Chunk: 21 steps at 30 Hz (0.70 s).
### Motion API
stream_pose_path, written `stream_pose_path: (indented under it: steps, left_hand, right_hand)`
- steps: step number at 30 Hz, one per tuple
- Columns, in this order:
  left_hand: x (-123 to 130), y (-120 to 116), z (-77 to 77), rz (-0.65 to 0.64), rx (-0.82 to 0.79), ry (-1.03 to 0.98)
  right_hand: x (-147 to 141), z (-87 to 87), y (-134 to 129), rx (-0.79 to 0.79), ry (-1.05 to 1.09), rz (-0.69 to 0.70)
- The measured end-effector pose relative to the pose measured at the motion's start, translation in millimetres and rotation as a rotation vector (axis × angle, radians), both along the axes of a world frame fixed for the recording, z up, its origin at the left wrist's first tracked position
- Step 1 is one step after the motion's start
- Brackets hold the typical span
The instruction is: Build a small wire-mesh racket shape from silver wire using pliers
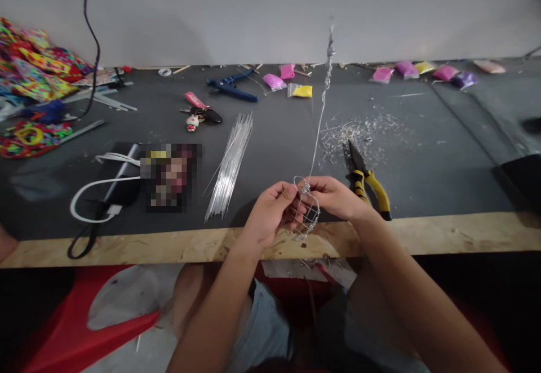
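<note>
Near the table's front edge, my left hand (pixel 270 209) and my right hand (pixel 332 195) meet on a small round cage of silvery wire (pixel 311 218). The fingers of both hands are closed at its top, where the wire is bunched. A long wire stem (pixel 321 102) rises from that spot, twisted thickly in its upper part. To the right lie pliers (pixel 367 181) with yellow and black handles, their jaws resting on scattered wire clippings (pixel 367 136). A bundle of straight silvery wires (pixel 230 164) lies left of my hands.
Blue-handled cutters (pixel 232 87), keys with a charm (pixel 200 114) and small coloured packets (pixel 300 90) lie farther back. At left are a white cable (pixel 76 198) on a dark power bank and a colourful heap (pixel 38 69). A wooden strip (pixel 169 248) edges the table.
</note>
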<state>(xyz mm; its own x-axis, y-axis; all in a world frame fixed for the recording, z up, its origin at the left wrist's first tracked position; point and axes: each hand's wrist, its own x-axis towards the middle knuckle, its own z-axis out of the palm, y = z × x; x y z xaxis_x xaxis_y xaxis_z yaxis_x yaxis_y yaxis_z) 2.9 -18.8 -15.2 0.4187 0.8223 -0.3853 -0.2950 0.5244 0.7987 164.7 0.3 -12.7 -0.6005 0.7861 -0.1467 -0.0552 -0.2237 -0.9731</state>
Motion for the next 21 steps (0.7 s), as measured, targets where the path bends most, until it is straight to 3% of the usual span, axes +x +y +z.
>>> stream_pose_path:
  steps: [6,14,21]
  left_hand:
    - [-1.0,0.0,0.8,0.081,-0.012,-0.097]
    - [-5.1,0.8,3.1,0.077,-0.028,-0.190]
    - [-3.1,-0.3,4.4,0.069,0.003,-0.164]
  right_hand:
    - [3.2,0.4,-0.5,0.114,-0.110,0.082]
    - [14.7,8.4,0.0,0.176,-0.209,0.153]
    - [21.2,9.1,1.8,0.128,-0.216,0.013]
